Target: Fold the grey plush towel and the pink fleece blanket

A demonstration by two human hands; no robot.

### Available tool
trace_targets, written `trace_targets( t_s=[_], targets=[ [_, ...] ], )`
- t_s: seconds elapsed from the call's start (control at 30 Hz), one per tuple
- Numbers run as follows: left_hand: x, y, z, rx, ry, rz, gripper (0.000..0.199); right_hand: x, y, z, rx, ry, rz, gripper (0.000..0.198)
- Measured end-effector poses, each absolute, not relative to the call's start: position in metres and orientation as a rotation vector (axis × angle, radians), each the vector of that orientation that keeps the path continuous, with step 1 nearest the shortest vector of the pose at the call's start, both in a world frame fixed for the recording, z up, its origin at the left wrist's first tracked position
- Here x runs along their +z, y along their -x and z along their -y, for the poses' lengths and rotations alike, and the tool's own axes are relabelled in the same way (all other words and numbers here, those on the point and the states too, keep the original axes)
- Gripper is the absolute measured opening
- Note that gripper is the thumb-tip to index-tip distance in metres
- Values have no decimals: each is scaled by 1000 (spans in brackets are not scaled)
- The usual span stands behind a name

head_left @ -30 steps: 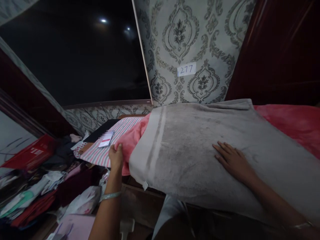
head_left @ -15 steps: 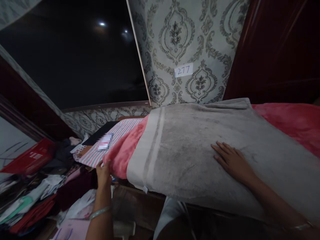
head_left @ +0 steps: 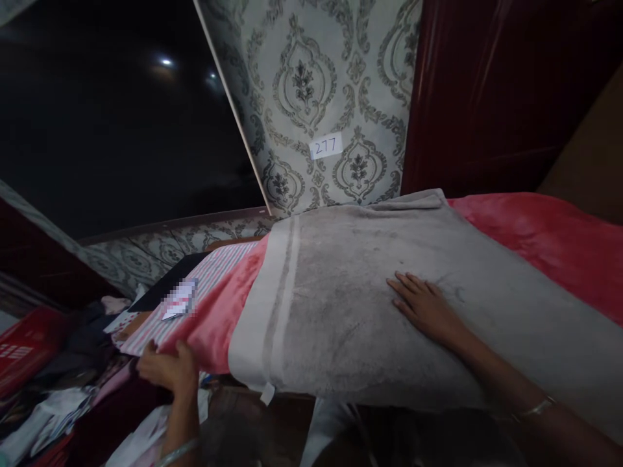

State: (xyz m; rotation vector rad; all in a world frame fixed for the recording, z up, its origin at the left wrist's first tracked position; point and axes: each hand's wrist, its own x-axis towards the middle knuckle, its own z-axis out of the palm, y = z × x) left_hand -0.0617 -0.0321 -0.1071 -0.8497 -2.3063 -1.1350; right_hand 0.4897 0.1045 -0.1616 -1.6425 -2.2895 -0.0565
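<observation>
A grey plush blanket with pale stripes along its left border is spread over a pinkish-red fleece blanket. The red one sticks out at both ends. My left hand is closed on the left corner of the red blanket, whose fabric runs taut from the fingers to the grey border. Flat on the middle of the grey blanket rests my right hand, its fingers spread. Beside the red corner lies a striped cloth with a blurred packet on it.
A large dark television screen fills the back left. Patterned wallpaper carries a paper label reading 277. At right stands a dark red glossy panel. Piled clothes and a red bag lie at lower left.
My left hand has drawn the red blanket's corner left and toward me, stretching it smoother. The right hand still lies on the grey blanket. The view has shifted to the right.
</observation>
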Motion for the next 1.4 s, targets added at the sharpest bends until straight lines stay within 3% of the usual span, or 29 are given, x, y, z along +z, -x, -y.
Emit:
trace_targets(
  t_s=[0.17,0.3,0.5,0.77,1.0,1.4],
  targets=[
    [-65,-31,-47,-920,1799,2048,58,-164,-491,-105,-67,1634,2278,59],
    [-65,-100,-118,-331,2245,2121,66,-159,-490,-104,-41,1639,2304,60],
    [-84,-120,-144,-82,2205,2194,65,-149,-485,-99,14,1673,2308,58],
    [-84,-117,-144,-75,2181,2128,62,-100,-464,-123,43,1671,2252,49],
    [-89,-108,-155,-114,2183,2085,59,-87,-412,-176,178,1431,2478,59],
    [-98,-101,-169,-94,2176,2104,65,-99,-666,-169,132,2414,1750,62]
  ],
)
